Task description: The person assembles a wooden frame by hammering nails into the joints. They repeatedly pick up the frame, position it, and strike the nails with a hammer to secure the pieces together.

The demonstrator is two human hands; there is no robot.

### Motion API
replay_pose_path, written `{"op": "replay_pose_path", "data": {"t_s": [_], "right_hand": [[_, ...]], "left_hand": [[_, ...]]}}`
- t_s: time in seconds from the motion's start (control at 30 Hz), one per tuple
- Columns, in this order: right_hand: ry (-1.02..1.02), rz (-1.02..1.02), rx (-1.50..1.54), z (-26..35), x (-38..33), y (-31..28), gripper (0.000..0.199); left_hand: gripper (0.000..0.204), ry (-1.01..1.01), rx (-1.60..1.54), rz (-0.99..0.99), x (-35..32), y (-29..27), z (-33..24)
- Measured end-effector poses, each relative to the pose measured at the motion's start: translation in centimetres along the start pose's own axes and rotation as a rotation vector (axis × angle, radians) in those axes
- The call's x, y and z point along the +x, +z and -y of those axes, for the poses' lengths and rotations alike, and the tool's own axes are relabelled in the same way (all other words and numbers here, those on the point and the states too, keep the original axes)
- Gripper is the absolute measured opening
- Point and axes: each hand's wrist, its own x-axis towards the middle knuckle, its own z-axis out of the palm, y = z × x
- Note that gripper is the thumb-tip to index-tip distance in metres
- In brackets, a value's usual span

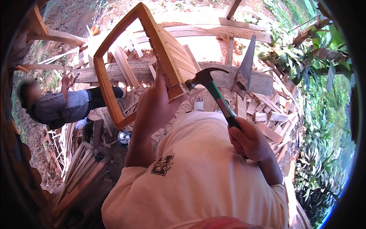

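Hammer [213, 89], green-handled claw type, clenched in right hand [249, 139], head touching lower corner of slatted wooden frame [160, 49]. Left hand [154, 105] grasps that frame's near edge, holding it tilted. Handsaw [244, 70] stands against workbench plank [126, 72] behind; offcuts [267, 114] litter ground; another person [57, 107] crouches left

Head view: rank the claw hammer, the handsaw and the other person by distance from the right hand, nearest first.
1. Claw hammer: gripped in the right hand, head up against the wooden frame.
2. Handsaw: standing in the bench plank, up beyond the hand.
3. Other person: far left, past the frame.
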Motion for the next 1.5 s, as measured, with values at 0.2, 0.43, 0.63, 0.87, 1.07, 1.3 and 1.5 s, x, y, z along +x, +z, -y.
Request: {"op": "replay_pose_path", "data": {"t_s": [0.2, 0.43, 0.63, 0.87, 1.07, 1.3, 1.5], "right_hand": [[-0.046, -0.12, 0.082, -0.1, 0.4, 0.0, 0.017], [-0.337, -0.273, 0.313, -0.8, 1.2, -0.7, 0.02], [-0.08, -0.043, 0.094, -0.4, 0.5, -1.2, 0.02], [-0.043, 0.058, -0.045, -1.9, 1.3, 0.5, 0.016], [-0.364, -0.314, 0.149, -0.4, 3.2, -0.5, 0.02], [-0.243, -0.175, 0.178, 2.2, 9.7, -1.2, 0.024], [-0.055, 0.031, -0.129, 4.6, 10.7, -1.9, 0.024]], "left_hand": [[0.058, -0.018, 0.082, -0.026, 0.4, 0.6, -0.9], [0.061, 0.011, 0.05, -0.029, 0.7, 0.1, -0.4], [0.06, 0.027, 0.039, -0.015, 0.4, -0.1, -0.1], [0.059, 0.005, 0.06, 0.014, 0.7, -0.2, -0.3], [0.065, -0.092, 0.079, 0.063, -0.1, 0.0, -0.3], [0.099, -0.152, -0.302, 0.099, 0.0, -0.8, -0.9], [0.127, -0.04, -0.334, 0.005, -0.2, 0.0, 0.1]]}}
